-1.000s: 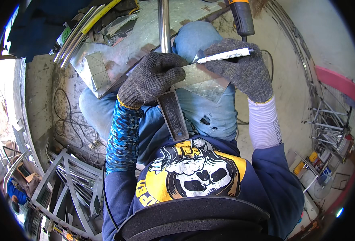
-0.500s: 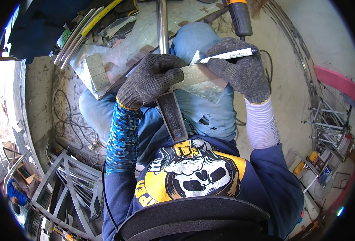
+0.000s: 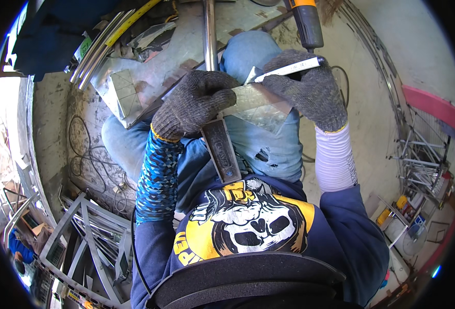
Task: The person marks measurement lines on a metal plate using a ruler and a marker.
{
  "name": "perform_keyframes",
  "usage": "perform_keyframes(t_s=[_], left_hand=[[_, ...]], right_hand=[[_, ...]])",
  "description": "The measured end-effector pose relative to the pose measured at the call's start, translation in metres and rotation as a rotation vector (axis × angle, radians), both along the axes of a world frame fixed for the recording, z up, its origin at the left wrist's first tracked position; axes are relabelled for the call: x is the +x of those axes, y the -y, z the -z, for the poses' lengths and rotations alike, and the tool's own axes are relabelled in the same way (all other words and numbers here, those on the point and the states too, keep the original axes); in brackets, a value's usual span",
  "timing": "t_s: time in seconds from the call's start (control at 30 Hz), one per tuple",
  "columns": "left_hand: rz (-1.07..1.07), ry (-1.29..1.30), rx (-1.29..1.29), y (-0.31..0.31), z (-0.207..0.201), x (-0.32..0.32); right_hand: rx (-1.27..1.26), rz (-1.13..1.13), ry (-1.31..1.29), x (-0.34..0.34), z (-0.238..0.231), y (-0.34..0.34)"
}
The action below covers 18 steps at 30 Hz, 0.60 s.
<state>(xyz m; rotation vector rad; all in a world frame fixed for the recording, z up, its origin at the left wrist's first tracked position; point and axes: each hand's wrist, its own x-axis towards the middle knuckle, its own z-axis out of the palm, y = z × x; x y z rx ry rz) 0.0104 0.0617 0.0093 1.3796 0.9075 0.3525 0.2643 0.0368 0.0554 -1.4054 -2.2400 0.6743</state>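
My left hand [image 3: 194, 103], in a dark grey knit glove, is closed with its thumb pressed over the left end of a shiny piece of sheet metal [image 3: 263, 110]. From beneath that hand a dark metal handle [image 3: 221, 152], like the stock of a square, slants down toward my lap. In my right hand [image 3: 312, 92], gloved alike, a white marker [image 3: 292, 68] is gripped, its tip pointing left over the far edge of the sheet. The right thumb rests by the sheet's right end. Both hands hide parts of the metal, which lies over my jeans-clad leg.
Beyond my knee lies a large metal sheet [image 3: 181, 46] with a chrome tube [image 3: 210, 41] on it. A power tool [image 3: 307, 26] stands at the far right. Metal bars [image 3: 101, 49] lie far left, a grey metal frame [image 3: 83, 242] near left, and cables [image 3: 86, 149] on the floor.
The marker has shifted slightly left and down with my right hand, and has rolled a little. My left hand and the sheet have barely moved.
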Motion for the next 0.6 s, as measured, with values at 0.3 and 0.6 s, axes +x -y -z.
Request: perform_keyframes(t_s=[0.3,0.6], left_hand=[[-0.002,0.006,0.018,-0.001,-0.001,0.0],[0.013,0.001,0.037,-0.002,-0.005,0.001]], right_hand=[[0.288,-0.202,0.234,0.005,0.01,-0.003],[-0.2,0.196,-0.018,0.009,0.011,0.0]])
